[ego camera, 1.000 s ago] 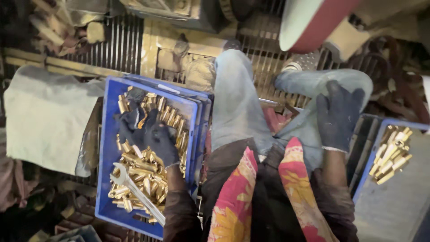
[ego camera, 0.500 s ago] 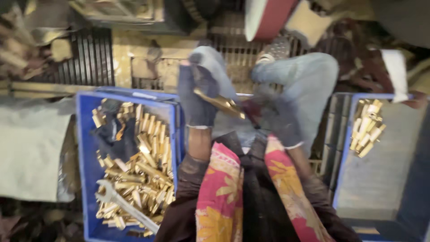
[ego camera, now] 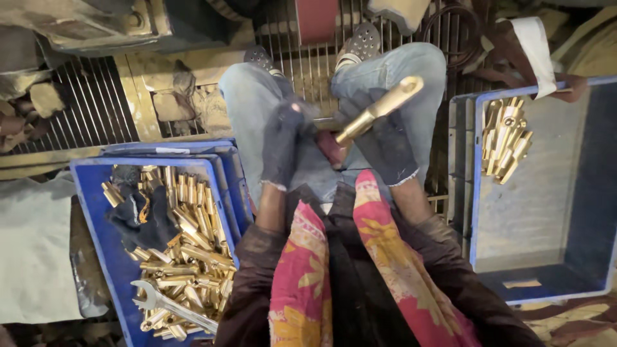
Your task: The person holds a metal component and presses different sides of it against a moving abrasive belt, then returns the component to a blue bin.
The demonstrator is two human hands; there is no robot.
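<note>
View: looking straight down at a seated person's lap, both hands in dark work gloves, knees in blue jeans [ego camera: 270, 96].
Right hand: the right hand [ego camera: 385, 138] is curled shut around the lower end of a brass fitting [ego camera: 379, 110], above the right thigh.
Left hand: the left hand [ego camera: 283, 144] hangs just beside the right one, fingers drawn loosely together and pointing away from the body; whether it touches the fitting's lower end I cannot tell.
Brass fitting: a long, golden metal piece, tilted, rising up and to the right out of the right glove; its free tip is wider and flattened, with a small hole in it.
Left crate: a blue plastic crate [ego camera: 96, 244] by the left knee, heaped with many similar brass pieces [ego camera: 186, 250]; a steel spanner [ego camera: 170, 307] lies on top near the front, and a dark cloth [ego camera: 138, 215] sits on the heap farther back.
Right crate: a second blue crate [ego camera: 475, 193] by the right knee, mostly bare grey floor, with a small cluster of brass pieces [ego camera: 504, 138] at its far corner.
Clothing: a pink and yellow flowered scarf [ego camera: 302, 276] hangs down the chest.
</note>
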